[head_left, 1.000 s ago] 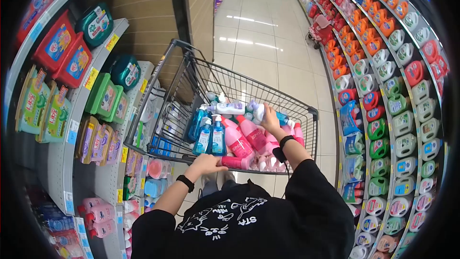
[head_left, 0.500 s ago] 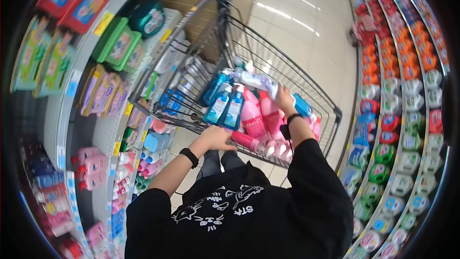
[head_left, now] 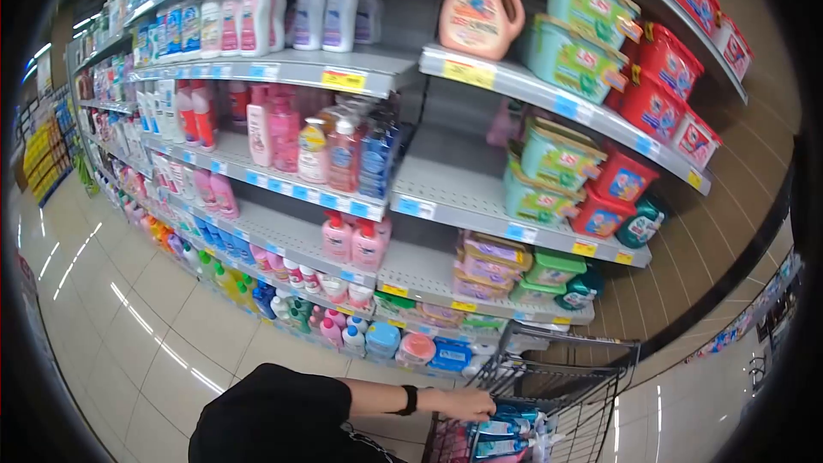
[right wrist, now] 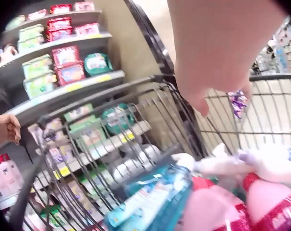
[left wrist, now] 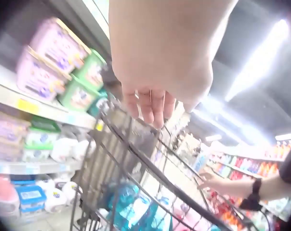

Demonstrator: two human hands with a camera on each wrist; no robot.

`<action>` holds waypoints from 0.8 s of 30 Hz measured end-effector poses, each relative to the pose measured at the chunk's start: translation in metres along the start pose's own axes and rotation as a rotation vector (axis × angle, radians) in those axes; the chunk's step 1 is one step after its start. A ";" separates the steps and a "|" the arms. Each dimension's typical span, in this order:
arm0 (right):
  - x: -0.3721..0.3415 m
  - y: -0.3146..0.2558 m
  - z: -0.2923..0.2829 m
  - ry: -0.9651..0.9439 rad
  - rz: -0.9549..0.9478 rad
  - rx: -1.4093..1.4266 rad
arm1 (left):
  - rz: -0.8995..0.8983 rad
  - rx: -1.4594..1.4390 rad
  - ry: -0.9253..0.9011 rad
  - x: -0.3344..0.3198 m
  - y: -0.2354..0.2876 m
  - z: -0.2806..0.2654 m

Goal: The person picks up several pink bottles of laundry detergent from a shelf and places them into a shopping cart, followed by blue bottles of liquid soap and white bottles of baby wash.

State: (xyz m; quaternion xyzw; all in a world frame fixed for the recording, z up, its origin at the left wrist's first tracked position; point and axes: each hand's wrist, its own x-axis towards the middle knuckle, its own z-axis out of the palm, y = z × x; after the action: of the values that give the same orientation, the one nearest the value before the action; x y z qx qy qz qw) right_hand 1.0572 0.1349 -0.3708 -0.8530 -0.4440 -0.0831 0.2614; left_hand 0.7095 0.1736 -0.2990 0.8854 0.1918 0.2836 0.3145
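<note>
My left hand (head_left: 467,405) hangs at the near side of the shopping cart (right wrist: 97,98), its loosely bent fingers (left wrist: 157,108) overlapping the rim in the left wrist view and holding nothing. In the right wrist view my right hand (right wrist: 213,72) hovers over the cart with relaxed fingers, also holding nothing; the head view does not show it. Below it lie blue pump bottles (right wrist: 155,202), large pink bottles (right wrist: 208,207) and a white bottle (right wrist: 222,166) with a lilac part.
Shelves beside the cart carry green detergent tubs (head_left: 574,47), red tubs (head_left: 660,107) and a peach jug (head_left: 483,9). Pink pump bottles (head_left: 351,240) stand on a lower shelf. Tiled floor (head_left: 146,334) runs along the aisle at left.
The head view has swung left from the cart toward the shelves. My right hand has let go of the white and lilac bottle, and my left hand has come off the cart's near edge.
</note>
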 end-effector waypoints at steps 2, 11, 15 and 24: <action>0.007 -0.021 -0.028 0.173 -0.071 0.061 | -0.244 -0.053 0.066 -0.034 0.015 -0.079; -0.031 -0.366 -0.272 0.147 -0.765 0.683 | -0.315 0.394 0.586 -0.214 0.119 -0.407; -0.048 -0.539 -0.333 0.174 -1.290 0.524 | -0.081 0.705 0.811 -0.266 0.181 -0.537; -0.063 -0.879 -0.351 -0.256 -1.260 0.495 | -0.227 1.302 0.753 -0.248 0.151 -0.669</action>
State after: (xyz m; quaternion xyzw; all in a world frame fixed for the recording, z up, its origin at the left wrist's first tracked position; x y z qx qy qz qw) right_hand 0.3472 0.3197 0.2307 -0.3502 -0.8886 -0.0140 0.2960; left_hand 0.1273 0.2354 0.1360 0.7104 0.5045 0.3623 -0.3308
